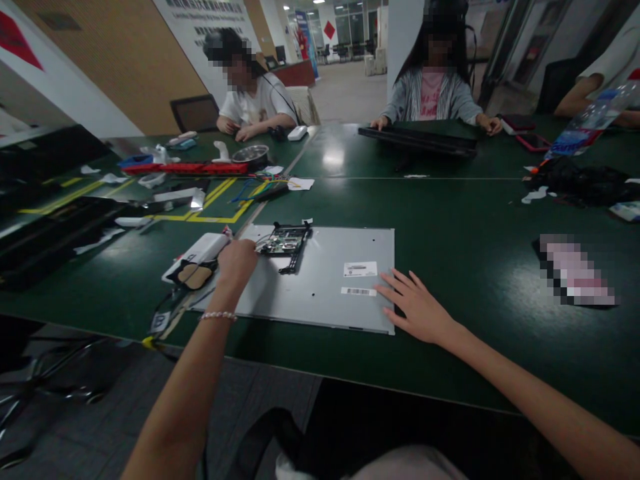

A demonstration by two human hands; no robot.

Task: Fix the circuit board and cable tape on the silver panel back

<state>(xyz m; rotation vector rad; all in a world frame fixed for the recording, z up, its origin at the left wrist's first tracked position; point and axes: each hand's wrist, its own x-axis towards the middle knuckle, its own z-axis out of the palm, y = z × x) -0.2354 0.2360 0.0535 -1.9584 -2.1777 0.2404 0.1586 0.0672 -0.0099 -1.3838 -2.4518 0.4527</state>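
Observation:
A flat silver-grey display panel [330, 303] lies back side up on the green table, with two white labels on its right half. On its upper left part sits a green circuit board [287, 241] in a black frame. My left hand [237, 262] is closed at the left side of this board. Thin wires run from the board to its fingertips, but what the fingers pinch is hidden. My right hand [420, 307] lies flat with fingers spread, its fingertips over the panel's right edge beside the labels. Left of my left hand is a white device [197, 253] with a black-and-tan part and dark cables.
A phone [575, 270] lies to the right. Coloured wires [260, 190], a red bar [185, 169] and a metal bowl [250, 155] are farther left. Opposite, a person holds a black panel [420, 141]; another person sits at left. A bottle [585, 123] leans at far right.

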